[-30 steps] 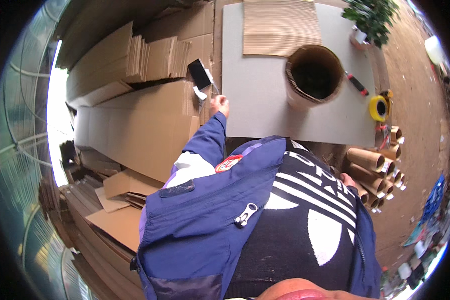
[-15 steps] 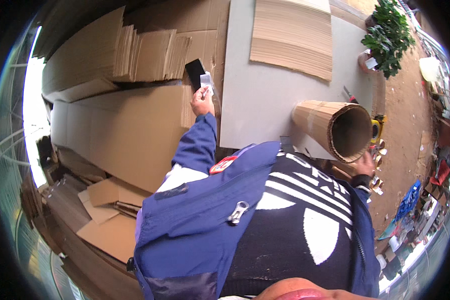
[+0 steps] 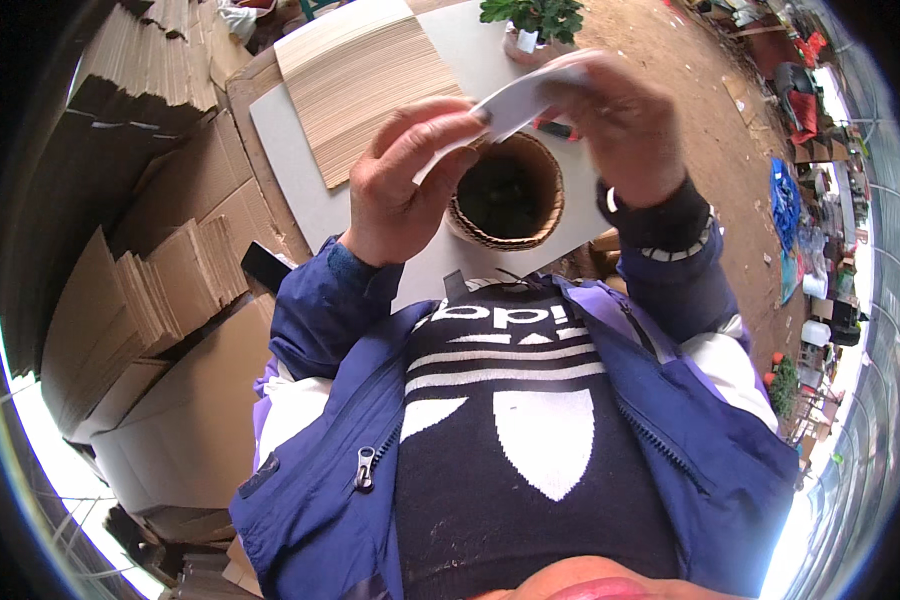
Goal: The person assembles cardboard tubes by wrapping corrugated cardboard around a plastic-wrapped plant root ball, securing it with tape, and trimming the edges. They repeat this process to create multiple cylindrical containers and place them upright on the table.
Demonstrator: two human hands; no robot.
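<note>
Above the rolled cardboard tube (image 3: 553,190), my left hand (image 3: 400,185) pinches one end of a curved, pale strip (image 3: 518,104) between thumb and fingers. The strip is whitish grey; whether it is paper or plastic I cannot tell. My right hand (image 3: 630,130) is closed on the strip's other end and slightly blurred by motion. The tube stands with its dark round opening toward me, right under the strip. It rests on a light grey board (image 3: 340,215). A red and black tool (image 3: 556,129) lies partly hidden beside the right hand.
A stack of flat corrugated cardboard (image 3: 365,85) lies on the board's far left. A potted leafy plant (image 3: 535,18) stands at the far edge. A black phone-like slab (image 3: 266,264) lies left of my left sleeve, near piled cardboard sheets (image 3: 185,370). Blue plastic (image 3: 782,205) lies on the floor at right.
My left hand has come from the black slab at the left to above the tube with the pale strip. My right hand has risen from beside the tube and grips the strip too. The view has turned.
</note>
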